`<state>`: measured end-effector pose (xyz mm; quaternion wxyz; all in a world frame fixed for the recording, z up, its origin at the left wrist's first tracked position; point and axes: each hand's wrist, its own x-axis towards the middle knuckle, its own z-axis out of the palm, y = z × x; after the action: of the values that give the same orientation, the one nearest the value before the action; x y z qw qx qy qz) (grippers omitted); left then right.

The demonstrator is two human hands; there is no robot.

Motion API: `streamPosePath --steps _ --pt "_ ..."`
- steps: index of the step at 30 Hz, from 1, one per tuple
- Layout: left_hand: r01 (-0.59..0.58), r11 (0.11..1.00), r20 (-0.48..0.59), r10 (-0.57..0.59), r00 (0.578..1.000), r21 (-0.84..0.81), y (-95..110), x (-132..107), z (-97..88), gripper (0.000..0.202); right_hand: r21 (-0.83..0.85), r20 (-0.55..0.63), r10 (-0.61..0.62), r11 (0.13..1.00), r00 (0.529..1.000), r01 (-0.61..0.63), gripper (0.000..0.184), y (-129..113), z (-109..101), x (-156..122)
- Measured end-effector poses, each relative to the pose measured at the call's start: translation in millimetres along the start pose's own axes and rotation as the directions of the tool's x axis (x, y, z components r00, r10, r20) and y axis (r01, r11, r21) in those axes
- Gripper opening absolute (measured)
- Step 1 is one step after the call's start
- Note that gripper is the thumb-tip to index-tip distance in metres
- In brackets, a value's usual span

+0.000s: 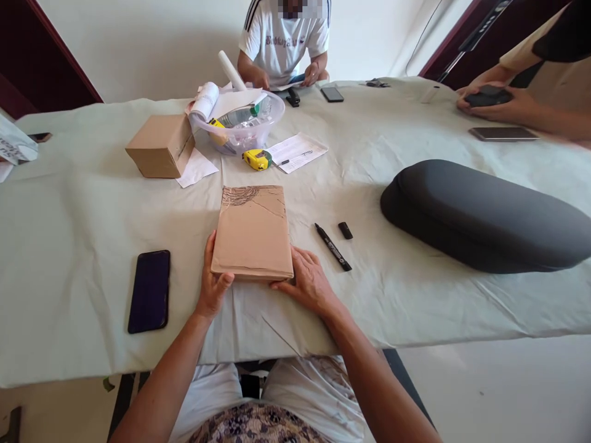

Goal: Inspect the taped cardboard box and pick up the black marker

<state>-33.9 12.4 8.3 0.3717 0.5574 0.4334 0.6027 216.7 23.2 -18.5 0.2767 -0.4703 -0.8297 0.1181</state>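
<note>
A brown cardboard box (pixel 253 237) lies on the cloth in front of me, with dark scribbled lines along its far end. My left hand (pixel 213 283) grips its near left corner, thumb on the front side. On the opposite side, my right hand (pixel 308 277) wraps the near right corner, its thumb along the bottom front edge. Right of the box lies an uncapped black marker (pixel 333 247), tip pointing away from me. Its black cap (pixel 345 231) rests apart from it. A dark phone (pixel 149 291) lies left of my left hand.
Farther back are another cardboard box (pixel 159 146), a plastic basin (pixel 247 136) of odds and ends, a yellow tape measure (pixel 257 159) and a written paper (pixel 300 152). A large dark case (pixel 484 215) occupies the right. Two other people sit around the cloth-covered table (pixel 69 258).
</note>
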Motion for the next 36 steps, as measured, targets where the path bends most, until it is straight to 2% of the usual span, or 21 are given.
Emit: streamPosePath --steps 5,10,13,19,24,27,31,34,36 --pt "0.065 0.998 0.028 -0.065 0.997 -0.001 -1 2 4.2 0.105 0.047 0.004 0.042 0.998 0.999 -0.042 0.089 1 -1 -3" --pt "0.118 0.99 0.024 -0.12 0.992 0.083 -7 1 4.4 0.114 0.054 -0.017 0.068 0.996 0.998 -0.067 0.084 2 -2 -3" --pt "0.109 0.984 0.031 -0.114 0.993 0.139 -5 0 4.3 0.117 0.058 -0.02 0.063 0.996 0.998 -0.062 0.079 1 -3 -3" --pt "0.062 0.974 0.078 -0.081 0.994 0.219 2 1 3.6 0.12 0.081 -0.039 0.062 0.995 0.997 -0.058 0.082 -1 -5 -4" --pt "0.069 0.95 0.137 -0.115 0.984 0.305 -3 0 -1.3 0.129 0.093 -0.044 0.081 0.993 0.996 -0.077 0.073 4 -1 -5" --pt "0.052 0.939 0.144 -0.106 0.984 0.339 -6 -1 -4.2 0.127 0.077 -0.041 0.078 0.994 0.996 -0.075 0.077 5 1 -4" --pt "0.073 0.959 0.102 -0.104 0.989 0.272 -7 2 -3.3 0.123 0.084 -0.046 0.067 0.994 0.997 -0.063 0.08 4 -1 -1" --pt "0.089 0.98 0.036 -0.097 0.995 0.177 -4 3 -0.3 0.117 0.203 -0.097 0.095 0.976 0.991 -0.074 0.072 -3 -7 -1" --pt "0.115 0.987 0.028 -0.119 0.992 0.114 1 3 2.5 0.098 0.303 -0.185 0.118 0.951 0.976 -0.058 0.064 -15 -13 -2"
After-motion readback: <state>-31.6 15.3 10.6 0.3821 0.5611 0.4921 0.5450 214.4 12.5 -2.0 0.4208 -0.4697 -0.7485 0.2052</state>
